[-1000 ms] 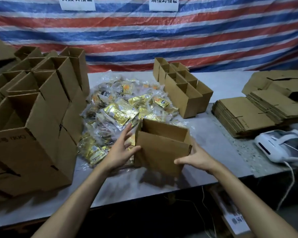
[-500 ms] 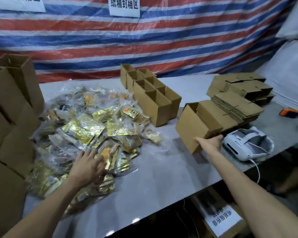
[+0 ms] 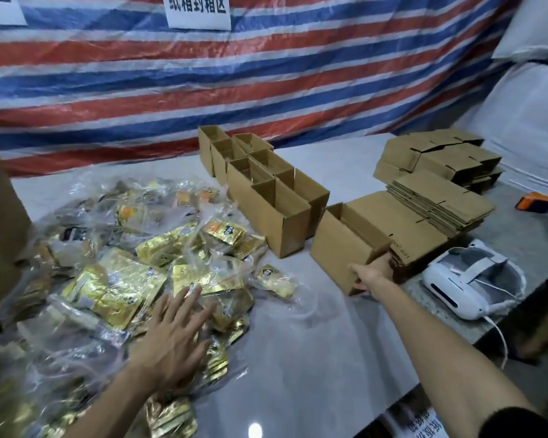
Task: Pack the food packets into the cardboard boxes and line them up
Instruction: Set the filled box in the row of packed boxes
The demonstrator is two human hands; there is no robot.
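Observation:
A heap of gold and clear food packets point(image 3: 133, 273) covers the left half of the table. My left hand point(image 3: 174, 336) lies flat on the heap's near side with fingers spread and straight. An open empty cardboard box point(image 3: 345, 248) stands right of centre, just right of the near end of a double row of open boxes point(image 3: 266, 191). My right hand point(image 3: 374, 273) grips this box at its near right corner, fingers behind the wall and partly hidden.
Stacks of flattened cardboard blanks point(image 3: 431, 210) lie right of the box, more behind point(image 3: 440, 156). A white headset point(image 3: 469, 279) with a cord sits at the table's right edge. Tall cartons point(image 3: 0, 216) stand at far left. An orange item point(image 3: 535, 202) lies far right. A striped tarp hangs behind.
My right hand carried the box from in front of me to the right, beside the row of boxes. My left hand let go of it and moved onto the packet heap.

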